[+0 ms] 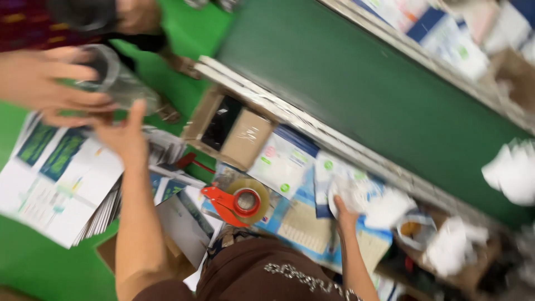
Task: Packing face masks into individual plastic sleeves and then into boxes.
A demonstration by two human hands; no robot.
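Reaching up and to our left, our left hand (125,136) stretches toward a clear plastic jar (114,78) that another person's hand (53,83) grips from the far side. Our fingers are spread open, thumb lifted, and the fingertips meet the jar's lower edge near the other person's fingers; motion blur keeps us from telling whether we truly have hold of it. The jar is tilted, its wide mouth turned toward the other person.

Our right hand (344,214) lies low on the cluttered surface (301,223), resting against a white plastic packet (348,192). The hand is partly hidden by our own wrist, so we cannot tell how far it is closed or whether it is gripping the packet.

Between our two arms sits a red tape dispenser (237,203) holding a roll of clear tape, lying on blue and white printed packets. Just beyond it stands an open cardboard box (231,131) with a dark item inside, set against the white rail of a green conveyor belt (379,95). Under our left arm a stack of printed sheets (56,178) fans out over the green floor (33,267). More white bags (512,170) lie blurred on the belt at the right.
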